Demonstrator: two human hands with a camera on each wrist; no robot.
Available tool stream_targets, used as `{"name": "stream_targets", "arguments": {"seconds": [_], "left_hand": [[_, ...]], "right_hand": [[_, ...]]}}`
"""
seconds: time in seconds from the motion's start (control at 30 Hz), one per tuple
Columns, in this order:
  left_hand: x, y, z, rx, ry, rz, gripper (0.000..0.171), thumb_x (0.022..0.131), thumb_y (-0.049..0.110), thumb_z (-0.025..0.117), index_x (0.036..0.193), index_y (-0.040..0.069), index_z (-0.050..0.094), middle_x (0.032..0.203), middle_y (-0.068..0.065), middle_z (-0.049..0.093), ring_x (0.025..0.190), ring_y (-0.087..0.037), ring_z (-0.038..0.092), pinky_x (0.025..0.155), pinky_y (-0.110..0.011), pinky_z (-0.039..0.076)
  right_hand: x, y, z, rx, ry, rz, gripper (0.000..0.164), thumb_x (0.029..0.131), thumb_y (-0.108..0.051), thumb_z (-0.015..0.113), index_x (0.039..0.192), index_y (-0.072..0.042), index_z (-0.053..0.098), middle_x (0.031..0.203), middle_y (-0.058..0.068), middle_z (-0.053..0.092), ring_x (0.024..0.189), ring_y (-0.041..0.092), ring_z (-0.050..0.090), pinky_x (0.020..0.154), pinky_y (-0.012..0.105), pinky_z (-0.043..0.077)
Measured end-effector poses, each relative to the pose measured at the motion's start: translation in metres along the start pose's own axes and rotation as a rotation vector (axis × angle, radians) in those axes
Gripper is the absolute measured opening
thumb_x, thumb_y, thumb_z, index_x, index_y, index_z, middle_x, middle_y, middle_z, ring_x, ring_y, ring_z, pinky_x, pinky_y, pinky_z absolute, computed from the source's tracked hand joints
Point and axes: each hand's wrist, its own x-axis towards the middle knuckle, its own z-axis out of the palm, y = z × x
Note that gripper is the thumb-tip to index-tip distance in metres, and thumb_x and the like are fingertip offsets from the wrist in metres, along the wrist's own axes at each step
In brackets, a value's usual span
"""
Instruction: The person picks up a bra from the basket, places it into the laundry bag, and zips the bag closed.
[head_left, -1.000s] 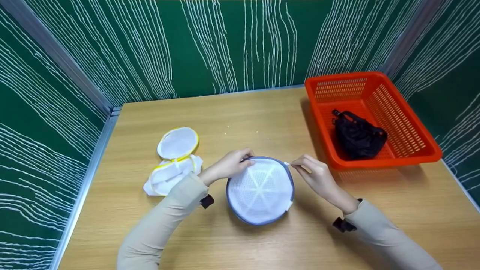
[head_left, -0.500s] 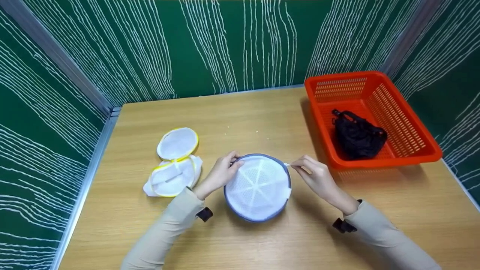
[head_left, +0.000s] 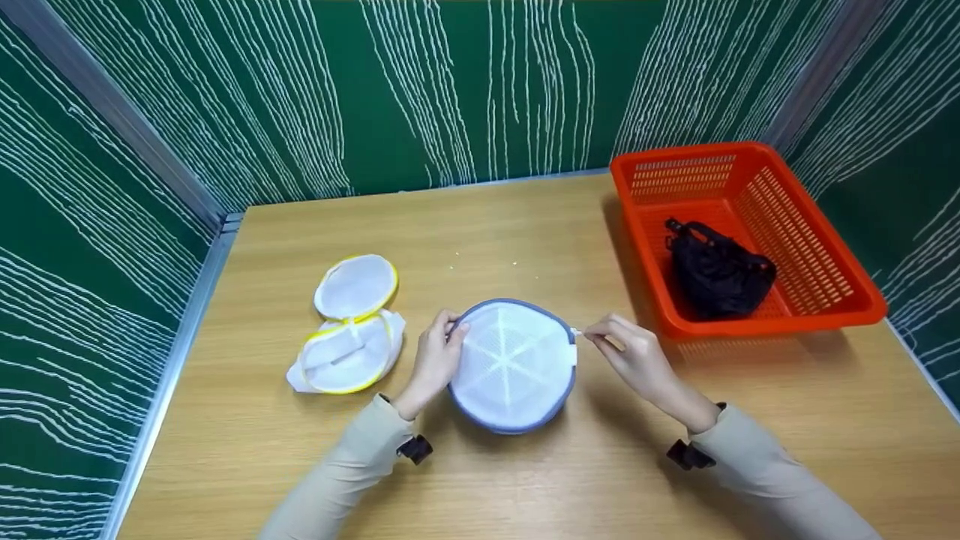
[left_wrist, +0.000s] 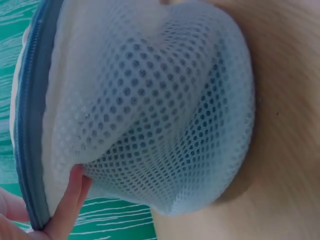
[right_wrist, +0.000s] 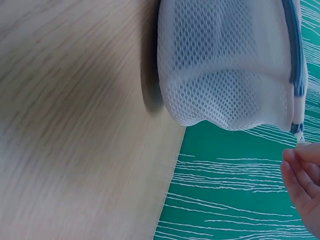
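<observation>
Mesh bag [head_left: 514,375] with the blue zip [left_wrist: 32,120]: where do you have it?

In front of me at the desk [head_left: 487,225], round top facing up, to the left of the red basket [head_left: 750,328]. I can't tell how fully its base rests on the wood.

And your hands?

Both are clamped on it. My left hand [head_left: 435,356] grips the rim [head_left: 510,430], thumb on the top and fingers [left_wrist: 75,192] against the mesh side. My right hand [head_left: 634,356] pinches the small zip pull [right_wrist: 300,137], just beside the white tab [head_left: 571,355].

So which step is this?

Working the zip, I'd judge. Whether I'm opening it or closing it, I can't say.

What does the next move call for?

A steady rim, I think, and a light draw on the pull along the curve rather than outward. The mesh side looks soft, with a fold in it, so a loose left grip could let the edge twist.

Anything else near?

The yellow-edged bag [head_left: 349,352] lies to my left, its round lid laid back; neither hand touches it.
</observation>
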Motion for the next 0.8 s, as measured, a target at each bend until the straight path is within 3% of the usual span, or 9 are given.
{"name": "stream_targets", "arguments": {"seconds": [0.27, 0.37, 0.5, 0.63, 0.8], "left_hand": [[-0.003, -0.003, 0.002, -0.009, 0.060, -0.072, 0.013, 0.089, 0.007, 0.049, 0.096, -0.004, 0.053, 0.089, -0.017, 0.060, 0.084, -0.025, 0.055, 0.077, -0.036, 0.046], [-0.002, -0.005, 0.002, -0.058, 0.052, -0.096, 0.016, 0.088, 0.007, 0.051, 0.096, -0.006, 0.054, 0.092, -0.020, 0.061, 0.087, -0.027, 0.057, 0.077, -0.035, 0.047], [0.001, -0.008, 0.000, -0.175, 0.051, -0.146, 0.022, 0.087, 0.008, 0.054, 0.099, -0.010, 0.054, 0.097, -0.024, 0.060, 0.092, -0.029, 0.058, 0.079, -0.032, 0.048], [0.000, -0.010, -0.004, -0.272, 0.059, -0.199, 0.026, 0.086, 0.006, 0.053, 0.103, -0.012, 0.053, 0.098, -0.023, 0.059, 0.089, -0.025, 0.057, 0.078, -0.030, 0.047], [-0.005, -0.010, -0.009, -0.321, 0.041, -0.256, 0.029, 0.086, 0.008, 0.053, 0.107, -0.011, 0.052, 0.100, -0.020, 0.056, 0.080, -0.015, 0.055, 0.072, -0.024, 0.046]], "right_hand": [[-0.001, -0.001, 0.002, 0.017, 0.006, 0.003, 0.026, 0.066, 0.020, 0.064, 0.080, -0.001, 0.064, 0.075, 0.006, 0.060, 0.070, 0.016, 0.056, 0.069, 0.011, 0.044], [-0.001, -0.002, 0.002, 0.036, 0.013, 0.048, 0.025, 0.065, 0.020, 0.065, 0.079, -0.001, 0.065, 0.075, 0.006, 0.061, 0.070, 0.014, 0.056, 0.068, 0.010, 0.044], [0.002, -0.015, 0.000, 0.124, 0.014, 0.246, 0.019, 0.067, 0.018, 0.065, 0.078, 0.002, 0.066, 0.074, 0.010, 0.062, 0.070, 0.011, 0.058, 0.068, 0.012, 0.047], [-0.001, -0.013, 0.002, 0.377, 0.014, 0.465, 0.008, 0.077, 0.005, 0.062, 0.085, 0.006, 0.065, 0.077, 0.013, 0.064, 0.069, 0.013, 0.060, 0.064, 0.019, 0.050], [-0.034, 0.042, 0.019, 0.686, 0.033, 0.655, 0.022, 0.083, -0.007, 0.060, 0.101, 0.007, 0.060, 0.089, 0.016, 0.064, 0.074, 0.023, 0.063, 0.065, 0.032, 0.053]]}}
